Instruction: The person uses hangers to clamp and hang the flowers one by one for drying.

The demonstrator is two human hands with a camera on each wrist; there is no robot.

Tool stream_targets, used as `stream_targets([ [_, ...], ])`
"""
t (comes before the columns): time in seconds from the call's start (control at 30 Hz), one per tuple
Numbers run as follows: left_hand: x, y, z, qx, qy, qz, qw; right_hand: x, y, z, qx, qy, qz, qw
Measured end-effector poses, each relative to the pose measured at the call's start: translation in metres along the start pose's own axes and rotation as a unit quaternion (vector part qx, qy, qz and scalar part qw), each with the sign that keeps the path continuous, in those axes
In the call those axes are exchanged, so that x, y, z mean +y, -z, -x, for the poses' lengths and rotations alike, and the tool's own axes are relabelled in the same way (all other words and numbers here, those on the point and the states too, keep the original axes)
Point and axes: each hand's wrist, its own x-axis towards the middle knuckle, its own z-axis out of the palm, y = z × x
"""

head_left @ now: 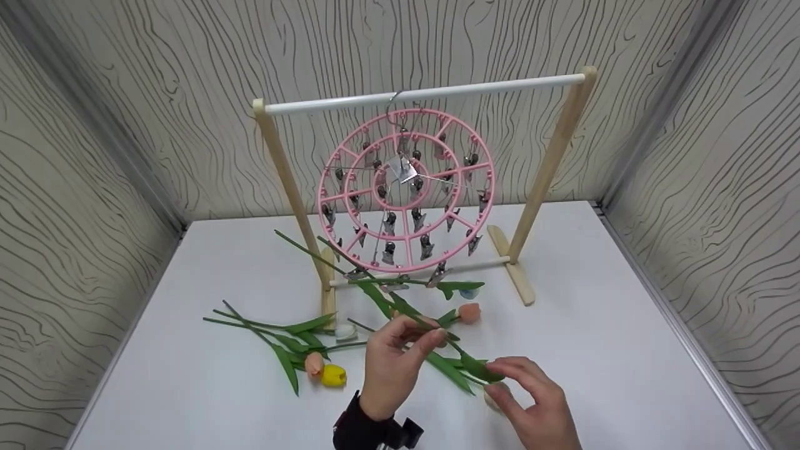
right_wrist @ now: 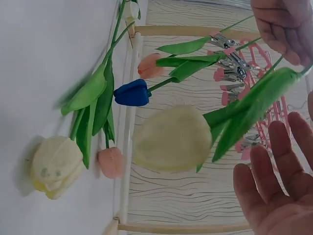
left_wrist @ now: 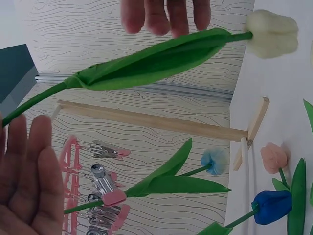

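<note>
White tulip (left_wrist: 273, 34), an artificial flower with a green stem and one long folded leaf (left_wrist: 151, 61), is held in the air above the front part of the table (head_left: 625, 350), slanting between the two hands. The left hand (head_left: 397, 362), a black band (head_left: 359, 419) at its wrist, pinches the stem between thumb and fingertips. The right hand (head_left: 537, 400) is spread, its fingers reaching to the leaf near the blossom; I cannot tell whether its thumb touches the stem. Behind them, a round pink hanger (head_left: 400, 207) with many metal clips hangs by a hook from the white bar (head_left: 487, 91) of a wooden stand (head_left: 550, 169). One clip (left_wrist: 101, 181) grips the stem of a light blue tulip (left_wrist: 214, 161), and a dark blue tulip (left_wrist: 272, 207) shows near it. On the table, to the left of the hands, a yellow tulip (head_left: 334, 375) lies beside a pink one (head_left: 314, 364), with another white flower (head_left: 345, 332) just behind.
</note>
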Motion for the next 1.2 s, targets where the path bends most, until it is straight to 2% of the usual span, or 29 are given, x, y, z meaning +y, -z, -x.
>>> stream_targets([
  [0.1,0.003,-0.001,0.002,0.008,-0.002,-0.006,0.9999,0.000,-0.008,-0.004,-0.008,0.044,0.013,0.9989],
  [0.17,0.005,-0.001,0.003,0.010,0.006,-0.012,0.9999,0.000,-0.012,-0.007,-0.015,0.051,0.014,0.9985],
  [0.33,0.007,0.001,0.006,0.016,0.032,-0.033,0.9988,-0.002,-0.013,-0.010,-0.062,0.012,-0.010,0.9980],
  [0.43,0.006,0.003,0.008,0.020,0.037,-0.039,0.9983,-0.001,-0.010,-0.015,-0.089,-0.006,-0.020,0.9958],
  [0.5,0.006,0.005,0.010,0.021,0.040,-0.036,0.9983,0.001,-0.005,-0.022,-0.087,-0.004,-0.009,0.9961],
  [0.53,0.006,0.005,0.011,0.022,0.041,-0.034,0.9983,0.002,-0.002,-0.028,-0.078,0.011,-0.002,0.9969],
  [0.6,0.006,0.006,0.013,0.024,0.043,-0.031,0.9983,0.007,0.005,-0.046,-0.052,0.045,0.015,0.9975],
  [0.7,0.007,0.007,0.015,0.028,0.042,-0.032,0.9982,0.013,0.017,-0.087,-0.018,0.091,0.038,0.9949],
  [0.77,0.007,0.009,0.014,0.031,0.040,-0.033,0.9982,0.015,0.025,-0.120,-0.020,0.084,0.040,0.9955],
  [0.87,0.008,0.010,0.012,0.030,0.042,-0.028,0.9983,0.016,0.033,-0.164,-0.055,0.032,0.050,0.9967],
  [0.97,0.007,0.011,0.011,0.026,0.044,-0.025,0.9984,0.016,0.036,-0.195,-0.114,-0.016,0.051,0.9920],
  [1.07,0.006,0.012,0.012,0.026,0.048,-0.030,0.9981,0.017,0.032,-0.211,-0.168,-0.039,0.053,0.9836],
  [1.2,0.005,0.013,0.014,0.034,0.054,-0.036,0.9973,0.018,0.022,-0.218,-0.198,-0.044,0.058,0.9775],
])
